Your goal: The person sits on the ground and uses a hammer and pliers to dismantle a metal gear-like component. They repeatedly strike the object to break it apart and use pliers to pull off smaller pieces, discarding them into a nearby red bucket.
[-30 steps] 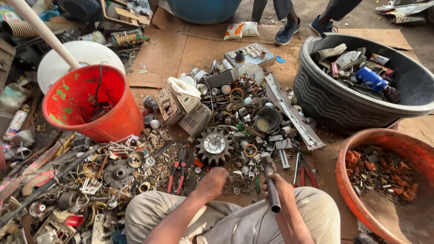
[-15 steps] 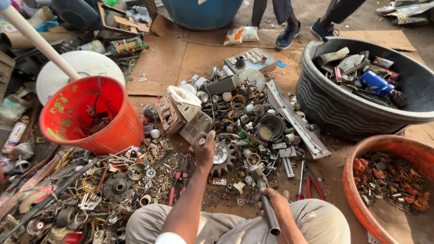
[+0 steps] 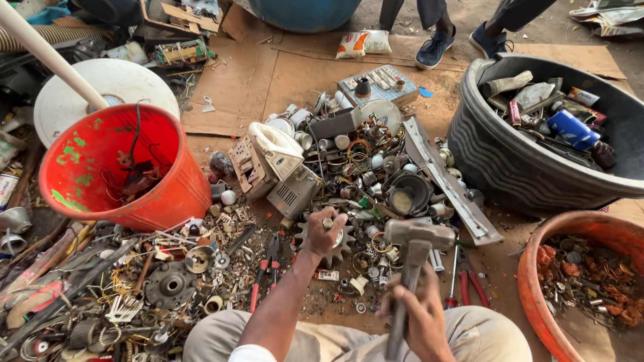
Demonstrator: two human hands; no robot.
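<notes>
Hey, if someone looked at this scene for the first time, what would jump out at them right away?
Probably the raised hammer in the right hand at centre bottom, with the left hand pinching a small metal piece on the gear beneath. Around them sprawls a heap of scrap metal, with an orange bucket at left and a black tub at right.

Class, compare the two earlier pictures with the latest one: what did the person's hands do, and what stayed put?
The left hand reached forward and took hold of a small metal piece over the gear. The right hand lifted the hammer higher. The red bucket, black tub and scrap pile stayed put.
</notes>
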